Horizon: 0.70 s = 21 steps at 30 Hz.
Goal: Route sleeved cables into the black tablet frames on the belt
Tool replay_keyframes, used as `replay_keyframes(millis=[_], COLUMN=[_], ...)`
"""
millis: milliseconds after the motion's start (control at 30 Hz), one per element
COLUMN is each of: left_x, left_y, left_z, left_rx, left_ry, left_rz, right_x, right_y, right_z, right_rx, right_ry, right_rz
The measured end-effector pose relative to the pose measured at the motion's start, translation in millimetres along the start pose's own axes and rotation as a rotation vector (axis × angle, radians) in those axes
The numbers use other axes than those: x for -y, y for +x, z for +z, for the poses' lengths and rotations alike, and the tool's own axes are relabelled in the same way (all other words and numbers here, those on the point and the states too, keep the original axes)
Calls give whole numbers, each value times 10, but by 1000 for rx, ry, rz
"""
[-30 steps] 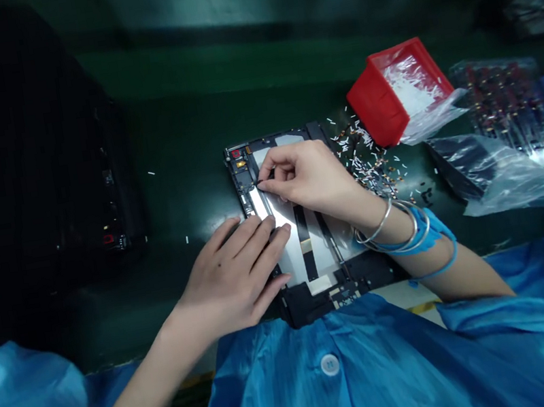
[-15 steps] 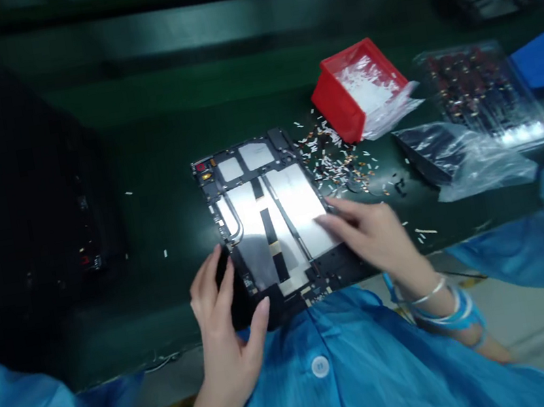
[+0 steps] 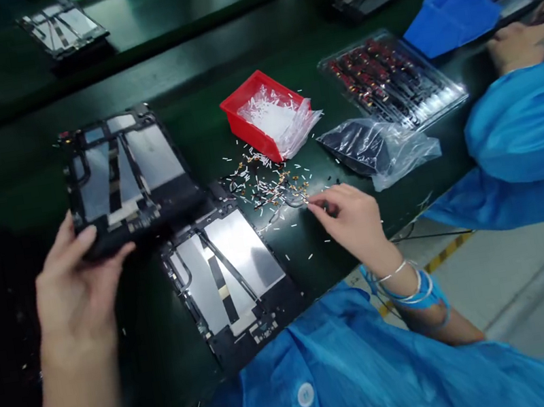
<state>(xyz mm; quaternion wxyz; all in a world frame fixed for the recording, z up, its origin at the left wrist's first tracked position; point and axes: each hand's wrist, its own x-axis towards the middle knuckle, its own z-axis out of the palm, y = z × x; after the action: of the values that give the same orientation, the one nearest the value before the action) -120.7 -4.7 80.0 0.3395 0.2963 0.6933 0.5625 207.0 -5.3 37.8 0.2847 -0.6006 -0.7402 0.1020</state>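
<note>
My left hand (image 3: 75,279) grips the near edge of an opened tablet chassis (image 3: 125,171) with silver panels, held at the left over the dark green bench. A second opened tablet chassis (image 3: 229,275) lies flat in front of me. My right hand (image 3: 351,218) reaches into a scatter of small white and copper parts (image 3: 269,187), fingers pinched together at their edge; what they pinch is too small to name. Bangles and a blue wrist strap (image 3: 414,287) circle that wrist.
A red bin (image 3: 250,114) lined with a plastic bag of white bits stands behind the scatter. Clear bags (image 3: 376,145) and a tray of red-black parts (image 3: 386,79) lie to the right. Another person's hand (image 3: 515,44) and blue sleeve are far right. More tablets rest farther back (image 3: 63,27).
My left hand has carried one tablet chassis away to the left, and a second chassis now lies in front. My right hand left the chassis and went to the loose parts.
</note>
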Motion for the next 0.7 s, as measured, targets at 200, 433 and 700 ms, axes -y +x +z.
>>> replay_keyframes(millis=[200, 433, 700], left_x=[47, 94, 187], left_y=[1345, 1457, -661], left_z=[180, 447, 1135], left_rx=[411, 105, 1026], left_ry=[618, 716, 860], left_rz=[447, 670, 1292], right_x=[11, 160, -56], right_y=[237, 475, 197], right_z=[-73, -233, -470], right_rx=[369, 541, 486], right_ry=[-536, -659, -727], right_rz=[-73, 28, 165])
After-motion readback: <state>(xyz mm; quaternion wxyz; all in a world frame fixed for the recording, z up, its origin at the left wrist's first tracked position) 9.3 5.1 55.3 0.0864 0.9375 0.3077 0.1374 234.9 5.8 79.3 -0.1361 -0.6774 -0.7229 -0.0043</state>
